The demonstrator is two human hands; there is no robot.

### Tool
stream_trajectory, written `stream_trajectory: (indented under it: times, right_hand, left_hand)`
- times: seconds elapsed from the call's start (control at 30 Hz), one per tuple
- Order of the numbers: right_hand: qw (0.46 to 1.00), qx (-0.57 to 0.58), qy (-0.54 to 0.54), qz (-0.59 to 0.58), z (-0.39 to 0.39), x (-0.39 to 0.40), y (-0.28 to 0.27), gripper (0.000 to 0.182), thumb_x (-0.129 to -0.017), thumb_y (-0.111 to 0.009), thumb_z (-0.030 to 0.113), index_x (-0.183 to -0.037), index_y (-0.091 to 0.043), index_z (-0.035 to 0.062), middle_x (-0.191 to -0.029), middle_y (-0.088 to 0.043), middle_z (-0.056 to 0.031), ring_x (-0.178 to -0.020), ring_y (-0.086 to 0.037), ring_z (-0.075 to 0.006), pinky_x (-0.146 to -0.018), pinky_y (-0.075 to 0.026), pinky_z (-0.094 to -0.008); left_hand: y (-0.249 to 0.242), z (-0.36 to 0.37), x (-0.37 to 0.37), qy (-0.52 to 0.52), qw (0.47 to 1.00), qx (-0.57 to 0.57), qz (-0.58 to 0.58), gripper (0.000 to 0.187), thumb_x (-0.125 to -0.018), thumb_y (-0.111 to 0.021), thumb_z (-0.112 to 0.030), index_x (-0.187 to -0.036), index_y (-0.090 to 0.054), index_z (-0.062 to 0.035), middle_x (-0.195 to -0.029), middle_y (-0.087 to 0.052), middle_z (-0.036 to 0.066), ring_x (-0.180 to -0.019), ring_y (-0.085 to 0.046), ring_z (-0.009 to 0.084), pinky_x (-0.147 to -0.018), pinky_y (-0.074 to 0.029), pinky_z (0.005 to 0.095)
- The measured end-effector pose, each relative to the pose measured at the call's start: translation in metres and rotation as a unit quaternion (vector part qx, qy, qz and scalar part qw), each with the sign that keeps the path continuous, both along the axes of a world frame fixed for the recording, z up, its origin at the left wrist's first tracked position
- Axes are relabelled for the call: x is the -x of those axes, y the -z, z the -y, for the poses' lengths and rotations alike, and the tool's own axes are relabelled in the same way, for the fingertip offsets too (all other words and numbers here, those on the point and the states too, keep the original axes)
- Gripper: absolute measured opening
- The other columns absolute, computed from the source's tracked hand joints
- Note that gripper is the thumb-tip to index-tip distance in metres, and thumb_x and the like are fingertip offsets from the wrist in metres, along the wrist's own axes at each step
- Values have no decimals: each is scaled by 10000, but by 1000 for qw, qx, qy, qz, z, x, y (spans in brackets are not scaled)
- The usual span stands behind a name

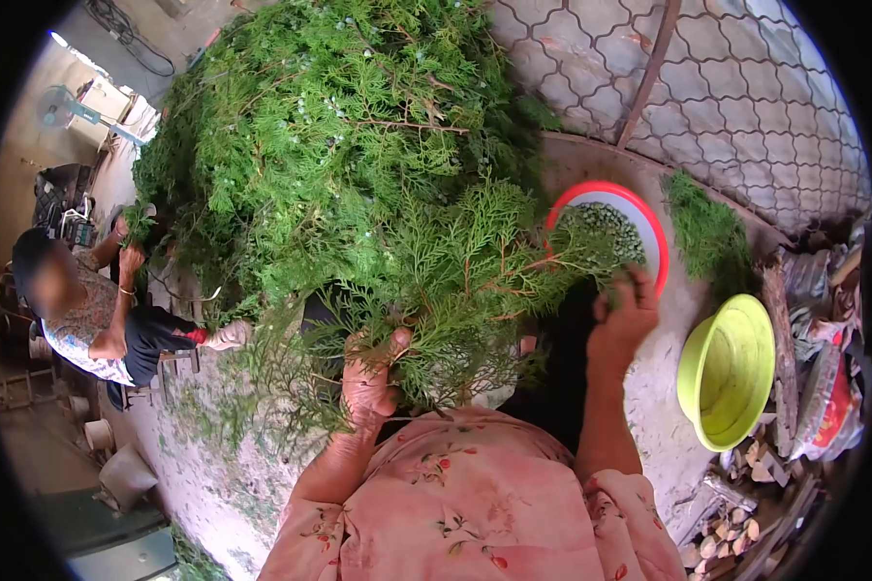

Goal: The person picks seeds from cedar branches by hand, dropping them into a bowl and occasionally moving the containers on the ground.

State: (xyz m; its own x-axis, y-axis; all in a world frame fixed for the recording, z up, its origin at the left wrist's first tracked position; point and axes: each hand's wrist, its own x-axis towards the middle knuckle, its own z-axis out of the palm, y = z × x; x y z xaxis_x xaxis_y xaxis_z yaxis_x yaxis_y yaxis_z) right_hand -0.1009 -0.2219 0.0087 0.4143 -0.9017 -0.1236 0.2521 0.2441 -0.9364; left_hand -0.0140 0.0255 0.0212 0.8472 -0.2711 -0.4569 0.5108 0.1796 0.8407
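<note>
A leafy green branch lies across my lap, its stem end in my left hand, whose fingers are wrapped round it. The branch's right tips reach over a red-rimmed white basin that holds many small green berries. At the basin's near edge is my right hand, fingers curled beside the branch tips; whatever is between them is too small to make out. Beyond the branch rises a large heap of green branches with small pale berries on it.
On the left a seated person handles a green sprig. A yellow-green basin stands at the right, near split firewood and bags. Wire mesh leans at the upper right, with loose greenery below. A fan stands far left.
</note>
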Motion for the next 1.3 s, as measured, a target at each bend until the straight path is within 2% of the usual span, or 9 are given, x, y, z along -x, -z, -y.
stream_trajectory:
  times: [0.07,0.13,0.2,0.33,0.73,0.93,1.17,1.23,1.3]
  right_hand:
    - [993,71,86,30,3,-1,-22,113,-813,-603,45,-926,-595,44,-701,-547,-5,-499,-429,-37,-437,-313,-180]
    - [976,180,-125,-2,5,-2,-41,115,-789,-633,27,-899,-602,35,-709,-552,-2,-526,-445,-29,-448,-338,-183]
    - [956,182,-226,-36,-9,-17,-65,96,-789,-646,49,-878,-616,32,-757,-564,4,-540,-462,-30,-454,-349,-187]
    - [863,399,-301,-77,-9,-45,-61,158,-765,-623,28,-923,-632,30,-770,-569,-72,-633,-529,-140,-603,-421,-250]
    - [691,553,-455,-102,0,-65,-56,303,-706,-595,-42,-998,-598,40,-845,-600,-115,-776,-581,-276,-699,-451,-334]
    - [788,495,-365,-25,-10,-58,-57,285,-702,-650,-51,-969,-594,33,-825,-593,-95,-750,-576,-239,-676,-449,-308]
    - [817,515,-258,17,-22,-56,-39,269,-734,-635,-62,-984,-587,24,-767,-557,-69,-647,-554,-180,-576,-440,-278]
    - [932,277,-231,-34,-30,-51,-35,182,-811,-609,16,-992,-592,15,-729,-533,-16,-582,-489,-106,-505,-392,-234]
    - [965,8,-255,61,-14,-51,-42,164,-873,-569,108,-1002,-597,11,-761,-515,5,-572,-438,-66,-472,-328,-199]
  left_hand:
    - [-8,0,-1,14,999,-28,32,322,-721,-743,-184,-981,-634,-28,-909,-632,37,-787,-564,139,-686,-455,285]
    - [-26,4,-1,29,991,-114,61,296,-725,-737,-147,-970,-639,-13,-881,-642,53,-751,-576,138,-670,-468,271]
    - [-4,2,-3,8,994,-9,105,259,-722,-732,-90,-955,-651,-13,-877,-653,69,-729,-592,136,-667,-481,257]
    - [-4,-5,-6,5,985,-84,148,221,-712,-731,-44,-912,-660,15,-852,-661,75,-731,-604,134,-685,-483,259]
    - [-12,-8,-3,131,917,-173,335,150,-746,-685,-54,-884,-661,-1,-833,-669,69,-702,-609,127,-638,-476,248]
    - [-46,-4,-4,198,796,-266,506,176,-733,-573,-27,-893,-640,-2,-787,-629,126,-688,-604,247,-618,-466,278]
    - [-44,-2,-1,156,821,-158,526,230,-694,-589,-2,-920,-631,9,-748,-602,103,-661,-587,213,-610,-451,269]
    - [-44,-6,2,162,826,-190,506,223,-715,-579,8,-933,-627,24,-766,-607,107,-669,-577,189,-623,-443,261]
    - [-40,-12,3,140,847,-161,487,215,-723,-572,28,-932,-625,29,-771,-608,105,-678,-574,180,-631,-442,256]
